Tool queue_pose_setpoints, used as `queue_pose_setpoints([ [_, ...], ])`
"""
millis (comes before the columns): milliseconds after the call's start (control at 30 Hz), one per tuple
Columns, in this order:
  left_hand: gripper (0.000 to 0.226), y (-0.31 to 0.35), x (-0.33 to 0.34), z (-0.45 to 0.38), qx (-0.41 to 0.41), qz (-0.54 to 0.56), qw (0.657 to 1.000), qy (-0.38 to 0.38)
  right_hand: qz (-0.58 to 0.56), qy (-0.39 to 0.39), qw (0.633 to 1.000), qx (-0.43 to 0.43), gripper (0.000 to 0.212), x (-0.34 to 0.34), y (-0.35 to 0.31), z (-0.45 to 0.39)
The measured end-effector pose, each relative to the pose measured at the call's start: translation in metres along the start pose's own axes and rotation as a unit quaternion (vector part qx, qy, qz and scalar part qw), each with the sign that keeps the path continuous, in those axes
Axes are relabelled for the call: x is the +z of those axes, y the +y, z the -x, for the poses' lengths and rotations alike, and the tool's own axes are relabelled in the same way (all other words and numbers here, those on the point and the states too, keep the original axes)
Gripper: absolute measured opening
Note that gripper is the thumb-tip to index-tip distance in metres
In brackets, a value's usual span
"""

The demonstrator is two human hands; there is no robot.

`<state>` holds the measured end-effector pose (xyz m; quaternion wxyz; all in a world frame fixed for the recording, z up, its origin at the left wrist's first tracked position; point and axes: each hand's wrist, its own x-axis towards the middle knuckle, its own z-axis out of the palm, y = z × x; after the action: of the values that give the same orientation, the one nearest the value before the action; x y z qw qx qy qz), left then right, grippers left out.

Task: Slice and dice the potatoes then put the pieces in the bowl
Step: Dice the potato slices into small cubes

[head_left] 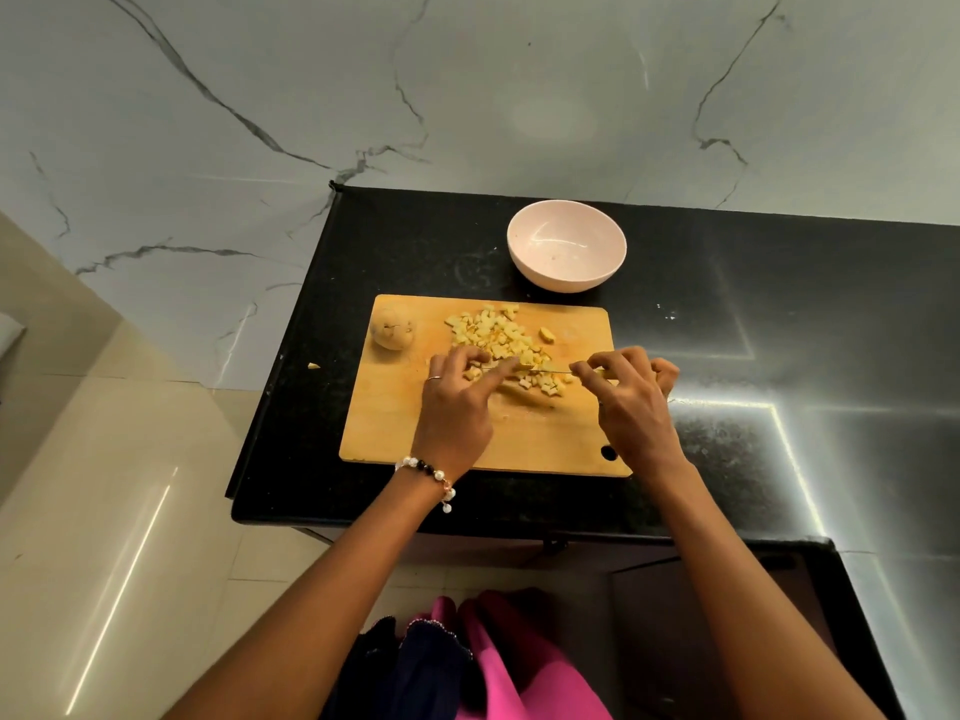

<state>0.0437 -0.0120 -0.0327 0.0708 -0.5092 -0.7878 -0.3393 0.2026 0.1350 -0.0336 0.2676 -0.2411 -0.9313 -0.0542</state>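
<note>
A wooden cutting board (415, 433) lies on the black counter. A pile of diced potato pieces (498, 332) covers its middle and far part. A whole potato (393, 328) sits at the board's far left corner. My left hand (457, 402) holds down a potato piece (524, 362) with its fingertips. My right hand (631, 402) grips a knife (558, 371), whose thin blade points left across that piece. The pale pink bowl (566, 244) stands just beyond the board and holds nothing visible.
One stray potato bit (313, 365) lies on the counter's left edge. The black counter (779, 330) stretches to the right. A marble wall rises behind it and a tiled floor lies to the left.
</note>
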Motion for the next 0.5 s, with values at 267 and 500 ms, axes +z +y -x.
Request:
queue_pose_setpoints([
  [267, 0.089, -0.003, 0.013, -0.025, 0.117, -0.203, 0.96, -0.155, 0.05, 0.017, 0.997, -0.051, 0.029, -0.005, 0.006, -0.005],
  [500, 0.085, -0.022, 0.006, -0.037, 0.05, -0.205, 0.949, -0.236, 0.049, 0.03, 0.998, -0.039, 0.033, -0.009, 0.015, -0.009],
])
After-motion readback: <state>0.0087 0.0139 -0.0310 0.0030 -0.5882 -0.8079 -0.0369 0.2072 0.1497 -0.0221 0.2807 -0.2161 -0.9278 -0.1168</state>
